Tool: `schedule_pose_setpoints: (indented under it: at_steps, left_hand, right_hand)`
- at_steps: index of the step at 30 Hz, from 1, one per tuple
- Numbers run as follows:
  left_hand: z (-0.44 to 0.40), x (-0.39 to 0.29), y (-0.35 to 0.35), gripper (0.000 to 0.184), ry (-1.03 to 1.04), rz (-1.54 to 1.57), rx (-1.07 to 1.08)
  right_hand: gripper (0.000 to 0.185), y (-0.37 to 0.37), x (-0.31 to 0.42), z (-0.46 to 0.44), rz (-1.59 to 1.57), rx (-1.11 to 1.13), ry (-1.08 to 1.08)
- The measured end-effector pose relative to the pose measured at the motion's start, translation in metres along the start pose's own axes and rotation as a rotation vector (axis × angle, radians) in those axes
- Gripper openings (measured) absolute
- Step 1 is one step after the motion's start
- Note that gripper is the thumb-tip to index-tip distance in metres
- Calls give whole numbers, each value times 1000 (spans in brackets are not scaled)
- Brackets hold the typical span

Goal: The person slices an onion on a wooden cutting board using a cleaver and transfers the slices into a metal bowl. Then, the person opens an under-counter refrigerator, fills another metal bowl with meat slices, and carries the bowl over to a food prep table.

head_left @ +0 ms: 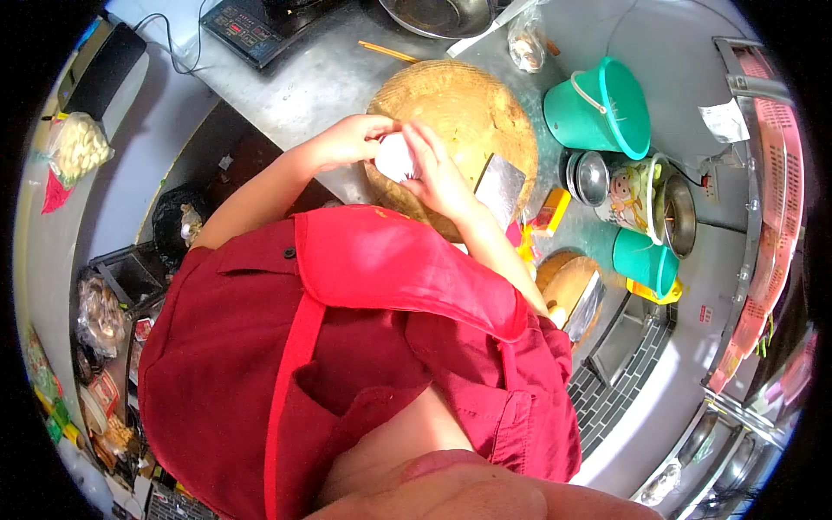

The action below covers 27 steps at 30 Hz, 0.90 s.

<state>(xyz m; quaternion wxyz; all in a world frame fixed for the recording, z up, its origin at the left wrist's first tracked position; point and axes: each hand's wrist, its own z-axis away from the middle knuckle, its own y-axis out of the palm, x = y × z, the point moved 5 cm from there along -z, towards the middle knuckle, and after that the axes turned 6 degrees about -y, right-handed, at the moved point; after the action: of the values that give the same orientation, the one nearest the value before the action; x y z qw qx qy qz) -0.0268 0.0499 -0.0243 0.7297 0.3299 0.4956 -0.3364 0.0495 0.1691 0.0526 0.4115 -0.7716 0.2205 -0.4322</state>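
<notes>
My left hand (354, 141) and my right hand (436, 172) both close around a white, rounded thing (396, 158), which has creases at its lower end; its exact kind is unclear. They hold it over the near left part of a thick round wooden chopping block (472, 108). A cleaver (501, 189) lies on the block's right side, close to my right wrist. Beside the block sits a small yellow and red box (551, 213).
At right stand a green bucket (572, 113), stacked metal bowls (592, 179), a decorated bucket (628, 199) and a smaller green container (641, 260). A wok (442, 19) and an induction cooker (244, 33) occupy the far side. Another wooden board (555, 270) lies near my right elbow.
</notes>
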Motion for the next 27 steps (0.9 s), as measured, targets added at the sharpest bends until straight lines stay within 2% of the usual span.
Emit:
schedule_pose_setpoints:
  at_steps: [2, 4, 7, 10, 13, 19, 24, 27]
  left_hand:
    - [3, -3, 2, 37, -22, 171, 9]
    - [6, -8, 9, 38, 19, 135, -2]
    - [6, -6, 13, 40, 47, 135, 9]
    - [6, -6, 18, 38, 58, 168, 8]
    - [5, -3, 18, 36, 28, 164, -47]
    - [2, 7, 21, 33, 20, 265, -57]
    - [-3, 12, 28, 31, 51, 313, -118]
    - [-5, 13, 34, 32, 89, 453, -135]
  right_hand:
    - [62, 4, -7, 1, -114, -98, 100]
    - [56, 10, -19, 1, -258, -187, 153]
    - [49, 14, -23, 6, -516, -87, 574]
    - [43, 15, -19, 10, -577, -75, 701]
    - [39, 25, -31, 15, -398, -161, 515]
    - [38, 26, -37, 20, -253, -234, 385]
    - [36, 26, -45, 22, -292, -215, 436]
    - [35, 24, -47, 22, -289, -240, 412]
